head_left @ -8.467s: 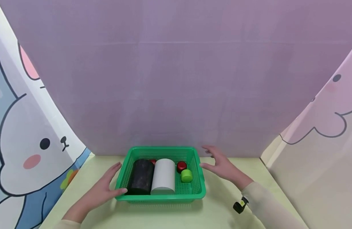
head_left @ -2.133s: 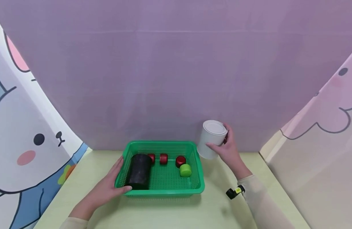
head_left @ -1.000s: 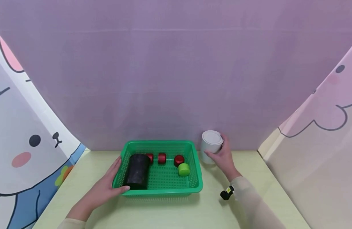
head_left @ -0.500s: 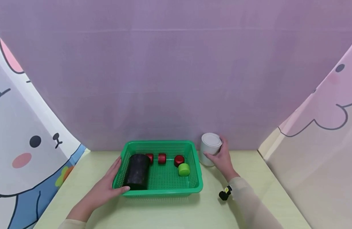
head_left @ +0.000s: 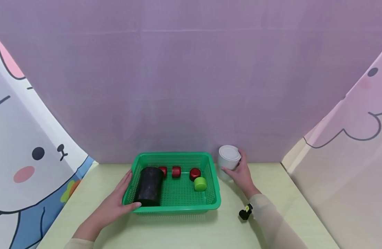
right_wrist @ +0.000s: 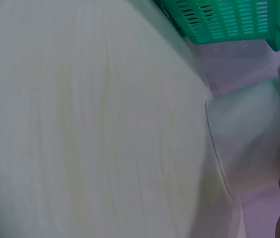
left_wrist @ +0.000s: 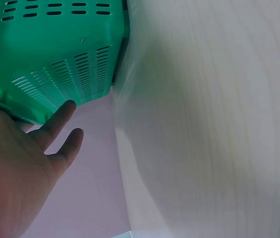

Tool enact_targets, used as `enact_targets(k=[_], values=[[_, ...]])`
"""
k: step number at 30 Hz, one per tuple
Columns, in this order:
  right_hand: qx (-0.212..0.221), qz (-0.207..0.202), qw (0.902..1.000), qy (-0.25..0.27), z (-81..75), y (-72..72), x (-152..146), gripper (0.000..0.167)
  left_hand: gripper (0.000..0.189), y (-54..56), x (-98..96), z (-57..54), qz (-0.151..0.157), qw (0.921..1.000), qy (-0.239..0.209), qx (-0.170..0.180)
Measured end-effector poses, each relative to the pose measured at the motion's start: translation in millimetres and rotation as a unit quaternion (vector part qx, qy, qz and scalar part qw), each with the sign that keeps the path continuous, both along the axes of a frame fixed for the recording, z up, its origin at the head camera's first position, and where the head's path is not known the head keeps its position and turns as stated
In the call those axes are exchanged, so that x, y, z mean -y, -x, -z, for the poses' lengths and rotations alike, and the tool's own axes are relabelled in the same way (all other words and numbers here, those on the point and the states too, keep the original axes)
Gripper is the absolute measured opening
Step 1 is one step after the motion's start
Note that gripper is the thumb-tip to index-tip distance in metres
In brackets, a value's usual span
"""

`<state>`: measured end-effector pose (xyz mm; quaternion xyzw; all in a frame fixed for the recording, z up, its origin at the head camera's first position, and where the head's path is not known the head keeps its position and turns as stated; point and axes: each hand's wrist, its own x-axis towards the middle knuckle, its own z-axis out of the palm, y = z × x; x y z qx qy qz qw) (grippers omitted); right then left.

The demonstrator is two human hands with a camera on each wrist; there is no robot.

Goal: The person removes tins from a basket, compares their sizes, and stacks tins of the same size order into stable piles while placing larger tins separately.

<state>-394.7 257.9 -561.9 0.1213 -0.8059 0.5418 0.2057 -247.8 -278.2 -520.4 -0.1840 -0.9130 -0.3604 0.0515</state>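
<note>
In the head view a green plastic basket (head_left: 173,209) stands at the middle of the table. My left hand (head_left: 111,207) is at its left side, straight fingers along the outer wall and thumb over the front-left rim; in the left wrist view two fingers (left_wrist: 63,136) extend beside the slotted wall. To the right of the basket, my right hand (head_left: 241,174) grips a white lidded can (head_left: 228,159), thumb in front and fingers around the far side. The can is upright, and its base meets the tabletop in the right wrist view.
Inside the basket lie a large black cylinder (head_left: 150,186), three small red cylinders, such as the middle one (head_left: 176,172), and a small lime-green one (head_left: 200,184). A lilac cloth (head_left: 191,86) hangs behind the pale table (head_left: 178,231). Printed curtains flank both sides.
The white can went from lying in the basket to being held up by my right hand, then down onto the table at the right. My left hand moved in against the basket.
</note>
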Motion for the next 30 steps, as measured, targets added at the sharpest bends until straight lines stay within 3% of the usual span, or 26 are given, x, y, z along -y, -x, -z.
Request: enact_targets(k=[18, 25, 30], values=[[0.025, -0.026, 0.9991, 0.024, -3.7, -7.4, -7, 0.114, 0.119, 0.9, 0.4, 5.0, 0.002, 0.9999, -0.009, 0.008], [-0.015, -0.018, 0.9989, 0.04, -19.6, -17.4, -8, 0.098, 0.119, 1.0, 1.1, 6.4, 0.005, 0.9999, -0.013, 0.01], [-0.073, 0.04, 0.9964, 0.012, -41.3, -22.9, -6, 0.077, 0.119, 1.6, 1.4, 5.5, 0.004, 0.9999, -0.01, 0.007]])
